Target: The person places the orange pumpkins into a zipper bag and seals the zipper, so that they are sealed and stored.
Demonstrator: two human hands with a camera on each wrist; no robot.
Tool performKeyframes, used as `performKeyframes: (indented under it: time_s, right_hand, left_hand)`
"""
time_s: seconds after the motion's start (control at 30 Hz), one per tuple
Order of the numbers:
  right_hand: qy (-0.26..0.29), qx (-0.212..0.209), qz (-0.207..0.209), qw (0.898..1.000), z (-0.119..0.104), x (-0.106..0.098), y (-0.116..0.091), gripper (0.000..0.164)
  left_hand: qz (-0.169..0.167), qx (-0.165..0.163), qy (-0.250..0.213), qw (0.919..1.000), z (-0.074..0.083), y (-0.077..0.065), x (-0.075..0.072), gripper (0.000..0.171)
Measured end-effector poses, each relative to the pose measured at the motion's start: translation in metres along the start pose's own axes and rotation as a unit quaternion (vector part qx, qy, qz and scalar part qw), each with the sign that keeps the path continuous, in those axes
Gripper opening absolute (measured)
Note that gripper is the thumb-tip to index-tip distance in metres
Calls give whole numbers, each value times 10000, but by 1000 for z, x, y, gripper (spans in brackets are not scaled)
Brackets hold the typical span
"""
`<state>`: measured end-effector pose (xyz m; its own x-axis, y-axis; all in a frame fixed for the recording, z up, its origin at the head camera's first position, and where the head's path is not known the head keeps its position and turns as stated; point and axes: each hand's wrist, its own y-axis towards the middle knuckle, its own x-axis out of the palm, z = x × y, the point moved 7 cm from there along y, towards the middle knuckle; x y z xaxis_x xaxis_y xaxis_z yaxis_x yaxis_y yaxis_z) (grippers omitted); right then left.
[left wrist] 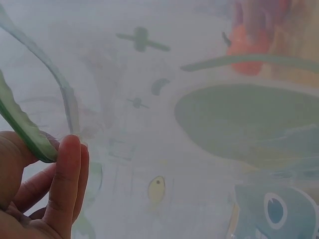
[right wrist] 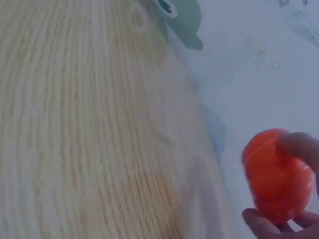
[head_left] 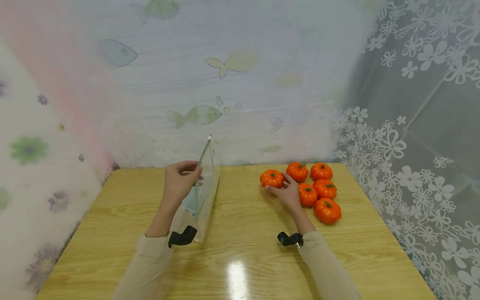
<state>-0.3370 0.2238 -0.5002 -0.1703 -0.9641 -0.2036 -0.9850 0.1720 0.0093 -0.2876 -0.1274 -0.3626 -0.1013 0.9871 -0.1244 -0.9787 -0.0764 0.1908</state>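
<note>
- The left hand (head_left: 181,183) pinches the green edge strip (left wrist: 27,124) of a clear plastic zip bag (head_left: 211,200) between thumb and fingers.
- The bag hangs below and to the right of this hand, tall and narrow from the head view, with its mouth edges parted.
- A white slider (head_left: 210,137) sits at the top end of the strip, beyond the left hand's fingertips.
- Pale blue fish printing (left wrist: 276,211) shows on the bag, to the right of and below the left hand in its wrist view.
- The right hand (head_left: 288,194) grips a small orange pumpkin (head_left: 271,178) with a green stem, thumb on one side and fingers on the other; the pumpkin lies at its fingertips, to the left, well apart from the bag.
- Five more pumpkins (head_left: 328,211) lie to the right of the right hand: one just beyond its fingers, one farther off behind, one close beside it, one past that, and one nearer the person.
- Under both hands spreads a wood-grain surface (head_left: 243,233).
- Beyond both hands stands a pale fish-patterned backdrop (head_left: 240,91).
</note>
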Motion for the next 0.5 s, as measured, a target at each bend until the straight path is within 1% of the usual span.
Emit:
performKeyframes:
  time_s: [0.13, 0.2, 0.27, 0.4, 0.5]
  right_hand:
    - [326, -300, 159, 9989, -13, 1, -9, 86]
    - [515, -492, 148, 9974, -22, 3, -14, 83]
    - [625, -634, 23, 9960, -32, 8, -19, 82]
    - [730, -750, -450, 9935, -52, 19, -31, 80]
    - [749, -826, -802, 9905, -73, 27, -41, 79]
  left_hand:
    - [41, 8, 7, 10000, 3, -2, 1, 26]
    - [54, 8, 19, 10000, 3, -2, 1, 26]
    - [68, -1, 38, 10000, 4, -2, 1, 26]
    - [74, -23, 71, 9999, 4, -2, 2, 27]
    - [66, -13, 66, 10000, 4, -2, 3, 26]
